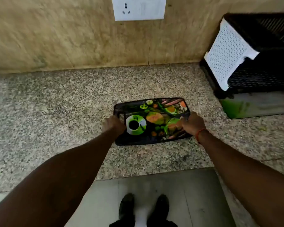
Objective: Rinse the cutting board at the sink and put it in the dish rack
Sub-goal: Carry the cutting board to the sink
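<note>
Gripping the cutting board [152, 121] mid-frame on the counter [56, 112], left hand [114, 125] and right hand [193, 122] clamped opposite ends; pickup step, next needed a lift toward an unseen sink.

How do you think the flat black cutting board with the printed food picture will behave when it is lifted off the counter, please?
The flat black cutting board with the printed food picture looks thin and rigid, so it should lift without drooping. Its glossy face may be slippery, more so once wet. The left hand and right hand sit at opposite ends, which should keep it level.
</note>
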